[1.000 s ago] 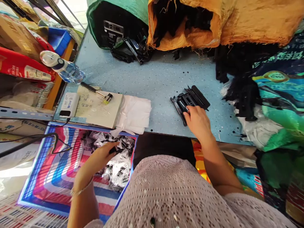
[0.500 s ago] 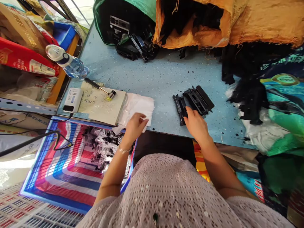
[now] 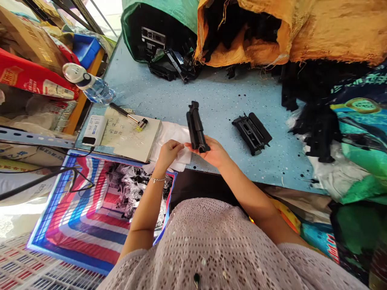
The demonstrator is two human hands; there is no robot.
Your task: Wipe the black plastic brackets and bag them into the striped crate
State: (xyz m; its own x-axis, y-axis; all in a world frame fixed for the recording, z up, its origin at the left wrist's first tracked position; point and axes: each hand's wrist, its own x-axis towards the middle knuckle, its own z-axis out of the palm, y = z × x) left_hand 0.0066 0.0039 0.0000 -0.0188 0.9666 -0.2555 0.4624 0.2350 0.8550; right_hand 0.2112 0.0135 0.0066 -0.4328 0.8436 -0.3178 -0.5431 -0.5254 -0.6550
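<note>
A long black plastic part (image 3: 196, 127) is in my right hand (image 3: 215, 152), held up on end over the table with the fingers around its lower end. My left hand (image 3: 169, 155) is closed in a pinch just left of it, fingertips near those of the right hand. What the pinch holds, if anything, is too thin to make out. Under and behind the left hand lies a stack of white, thin plastic bags (image 3: 173, 133). A second, wider black plastic part (image 3: 252, 133) rests on the blue speckled table (image 3: 223, 90), to the right.
Left of the bags, a screwdriver-like tool (image 3: 128, 114) lies on a notepad (image 3: 139, 141) beside a white box (image 3: 94, 129) and a water bottle (image 3: 98, 89). A striped-lined crate (image 3: 87, 205) holds bagged parts below. Green (image 3: 178, 16) and orange (image 3: 332, 32) sacks stand behind.
My right hand has lifted the narrower black part off the table and brought it left, turned upright, beside my left hand. The left fingers have closed into a pinch over the bags.
</note>
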